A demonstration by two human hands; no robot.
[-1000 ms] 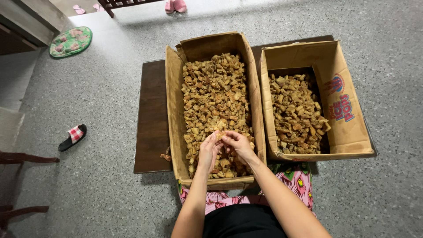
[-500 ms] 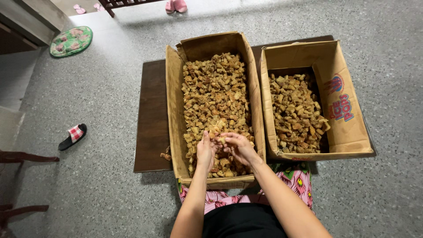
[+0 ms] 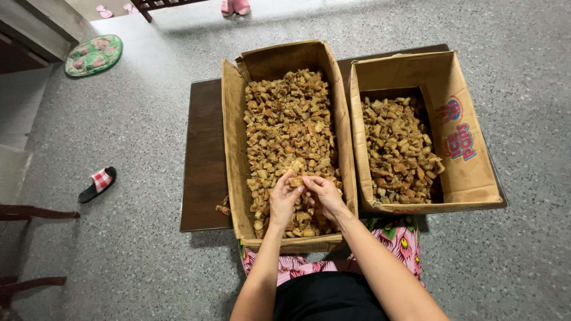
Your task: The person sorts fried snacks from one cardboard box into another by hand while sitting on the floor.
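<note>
Head view showed a small, lumpy golden-brown fried chunk (image 3: 295,182) pinched between the fingertips of both hands, just above the near end of the heap in the left-hand box. The chunk was too small and irregular to assign a long axis or a pointing direction; it lay directly between the two hands, equally near each.

The left hand (image 3: 284,199) was curled, with thumb and forefinger closed on the chunk's left side. The right hand (image 3: 322,195) was likewise curled, its fingertips closed on the chunk's right side. Both forearms entered from the bottom edge of the view and converged toward the chunk.

Beneath the hands stood the tall open brown cardboard box (image 3: 231,148), filled nearly to the rim with similar golden-brown pieces. Its long axis ran away from the person, toward the top of the view. Just beside it on the right stood a second open brown cardboard box with coloured print on one flap (image 3: 470,160), holding a lower layer of darker pieces; its long axis ran parallel to the first.

Both boxes rested on a dark brown flat board (image 3: 205,160) laid on the grey speckled floor (image 3: 137,137). A few stray pieces (image 3: 223,208) lay on the board beside the left-hand box. Well apart to the left lay a red-and-white checked slipper (image 3: 98,183).
</note>
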